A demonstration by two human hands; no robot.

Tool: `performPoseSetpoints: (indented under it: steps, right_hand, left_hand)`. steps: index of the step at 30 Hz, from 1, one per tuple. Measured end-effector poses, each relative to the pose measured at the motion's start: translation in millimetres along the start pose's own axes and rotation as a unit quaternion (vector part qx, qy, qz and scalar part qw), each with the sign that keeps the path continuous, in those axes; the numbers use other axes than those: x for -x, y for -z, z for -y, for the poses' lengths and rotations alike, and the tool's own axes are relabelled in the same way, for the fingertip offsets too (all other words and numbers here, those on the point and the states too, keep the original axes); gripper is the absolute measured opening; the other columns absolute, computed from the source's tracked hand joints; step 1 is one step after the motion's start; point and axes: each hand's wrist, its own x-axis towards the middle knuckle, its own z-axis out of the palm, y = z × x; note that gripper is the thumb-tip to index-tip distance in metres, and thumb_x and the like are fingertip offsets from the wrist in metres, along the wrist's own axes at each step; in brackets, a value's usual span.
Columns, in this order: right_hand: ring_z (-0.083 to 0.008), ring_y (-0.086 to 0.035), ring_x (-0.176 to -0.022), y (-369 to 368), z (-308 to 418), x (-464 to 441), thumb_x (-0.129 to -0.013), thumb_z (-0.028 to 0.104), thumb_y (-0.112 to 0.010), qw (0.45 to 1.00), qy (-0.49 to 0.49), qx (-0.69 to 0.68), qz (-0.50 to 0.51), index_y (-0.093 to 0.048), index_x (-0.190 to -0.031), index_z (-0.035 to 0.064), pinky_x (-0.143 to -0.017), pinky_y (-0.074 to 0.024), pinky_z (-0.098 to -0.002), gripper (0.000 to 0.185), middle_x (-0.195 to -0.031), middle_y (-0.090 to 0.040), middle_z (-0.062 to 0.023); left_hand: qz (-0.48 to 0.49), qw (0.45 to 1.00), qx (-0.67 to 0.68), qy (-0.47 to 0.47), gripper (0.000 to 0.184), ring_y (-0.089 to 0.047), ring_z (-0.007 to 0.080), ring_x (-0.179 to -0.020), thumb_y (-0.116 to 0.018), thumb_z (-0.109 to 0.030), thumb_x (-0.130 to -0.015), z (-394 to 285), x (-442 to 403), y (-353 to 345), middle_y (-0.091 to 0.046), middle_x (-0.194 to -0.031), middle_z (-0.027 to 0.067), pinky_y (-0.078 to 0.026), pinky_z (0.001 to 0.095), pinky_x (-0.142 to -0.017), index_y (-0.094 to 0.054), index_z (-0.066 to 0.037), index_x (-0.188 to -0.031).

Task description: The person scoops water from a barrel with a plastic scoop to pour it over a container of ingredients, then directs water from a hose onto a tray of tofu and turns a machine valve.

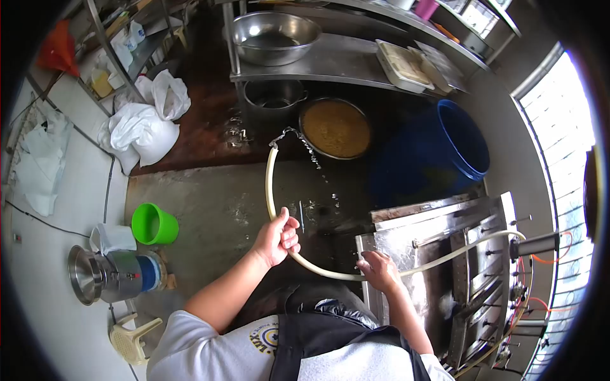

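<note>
My left hand (276, 240) is closed around a cream-coloured hose (269, 184), which rises in a curve from the fist. Water spurts from the hose's far end and arcs right and down in broken drops. Farther along, my right hand (381, 271) has its fingers curled over the same hose, above the left edge of a metal stove-like unit (406, 244). From there the hose runs right across that unit towards the wall. A wide pan of brown grainy material (335, 128) stands beyond the water stream.
A blue barrel (413, 155) stands at the right. The green bucket (154, 223), a steel machine (105, 276) and white sacks (143, 133) are at the left. A large steel bowl (273, 54) sits on a metal shelf at the back. The floor looks wet.
</note>
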Motion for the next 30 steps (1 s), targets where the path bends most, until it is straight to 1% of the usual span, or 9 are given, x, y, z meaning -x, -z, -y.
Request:
performPoseSetpoints:
  steps: [2, 6, 10, 11, 14, 17, 20, 24, 30]
  right_hand:
    - [-0.0391, -0.07, -0.115, 2, 11, -17, -0.098, 0.045, -0.075, 0.998, -0.037, -0.004, 0.055, -0.076, -0.119, 0.0081, -0.105, -0.0512, -0.0512, 0.043, -0.11, -0.078, -0.0172]
    - [-0.0375, -0.065, -0.124, -1, -15, -32, -0.094, 0.043, -0.077, 0.997, -0.029, 0.028, -0.065, -0.075, -0.12, 0.0066, -0.117, -0.0384, -0.056, 0.045, -0.125, -0.074, -0.0154]
    - [-0.0379, -0.06, -0.131, 25, -11, -31, -0.088, 0.07, -0.072, 0.986, -0.029, 0.129, -0.103, -0.072, -0.128, 0.0073, -0.12, -0.031, -0.0667, 0.074, -0.127, -0.071, -0.0136]
    - [-0.0375, -0.061, -0.128, 23, -17, -29, -0.088, 0.069, -0.073, 0.982, -0.007, 0.149, -0.12, -0.071, -0.127, 0.0067, -0.121, -0.0295, -0.0677, 0.073, -0.121, -0.071, -0.0138]
    - [-0.036, -0.065, -0.114, 22, -21, -33, -0.087, 0.068, -0.075, 0.978, -0.012, 0.159, -0.133, -0.074, -0.115, 0.0064, -0.114, -0.0378, -0.0619, 0.068, -0.107, -0.072, -0.0121]
    - [-0.0328, -0.067, -0.085, 39, -13, -65, -0.084, 0.06, -0.081, 0.951, 0.066, 0.138, -0.269, -0.069, -0.087, 0.0099, -0.087, -0.0463, -0.0486, 0.052, -0.082, -0.067, -0.0077]
    - [-0.0301, -0.065, -0.076, 80, 4, -111, -0.082, 0.064, -0.082, 0.942, 0.098, 0.117, -0.298, -0.068, -0.079, 0.0116, -0.08, -0.0477, -0.0451, 0.055, -0.077, -0.064, -0.0049]
    - [-0.025, -0.064, -0.066, 113, -8, -176, -0.081, 0.065, -0.083, 0.946, 0.121, 0.097, -0.286, -0.062, -0.07, 0.0137, -0.071, -0.0484, -0.0406, 0.057, -0.066, -0.057, -0.0023]
    - [-0.0211, -0.062, -0.062, 145, -34, -259, -0.083, 0.066, -0.08, 0.939, 0.141, 0.089, -0.302, -0.058, -0.067, 0.0136, -0.068, -0.0471, -0.0377, 0.059, -0.063, -0.054, -0.0012]
  left_hand:
    - [-0.03, 0.998, 0.045, -0.014, 0.053, -0.04, 0.01, -0.049, -0.06, -0.062, -0.107, -16, -11, 20, -0.038, -0.056, -0.0074, -0.04, 0.0329, -0.057, -0.066, -0.013, -0.086]
    - [-0.111, 0.991, 0.072, -0.034, 0.054, -0.041, 0.0104, -0.052, -0.06, -0.061, -0.107, -43, -33, 35, -0.039, -0.058, -0.0073, -0.043, 0.034, -0.062, -0.064, -0.011, -0.087]
    - [-0.138, 0.987, 0.071, -0.045, 0.054, -0.042, 0.0113, -0.052, -0.057, -0.06, -0.11, -63, -49, 28, -0.041, -0.059, -0.0071, -0.049, 0.0394, -0.067, -0.063, -0.009, -0.092]
    - [-0.139, 0.987, 0.065, -0.039, 0.054, -0.042, 0.0113, -0.052, -0.057, -0.06, -0.11, -66, -54, 28, -0.041, -0.059, -0.0071, -0.049, 0.0394, -0.067, -0.063, -0.009, -0.092]
    - [-0.159, 0.984, 0.067, -0.042, 0.054, -0.044, 0.0111, -0.053, -0.057, -0.06, -0.109, -79, -71, 22, -0.044, -0.059, -0.0069, -0.05, 0.0395, -0.068, -0.063, -0.009, -0.094]
    - [-0.176, 0.982, 0.049, -0.05, 0.051, -0.046, 0.0118, -0.056, -0.06, -0.062, -0.107, -95, -93, 34, -0.044, -0.062, -0.0067, -0.053, 0.0426, -0.072, -0.056, -0.012, -0.092]
    - [-0.197, 0.977, -0.012, -0.079, 0.044, -0.05, 0.0136, -0.061, -0.066, -0.053, -0.107, -115, -121, 62, -0.048, -0.069, -0.0036, -0.054, 0.0442, -0.076, -0.048, -0.016, -0.091]
    - [-0.258, 0.955, -0.137, -0.051, 0.018, -0.058, 0.017, -0.062, -0.062, -0.026, -0.112, -135, -175, 106, -0.058, -0.076, 0.002, -0.06, 0.0453, -0.062, -0.052, -0.011, -0.112]
    - [-0.251, 0.904, -0.322, 0.123, 0.019, -0.059, 0.0167, -0.061, -0.067, -0.027, -0.107, -179, -218, 52, -0.058, -0.075, 0.0003, -0.06, 0.0465, -0.061, -0.055, -0.012, -0.109]
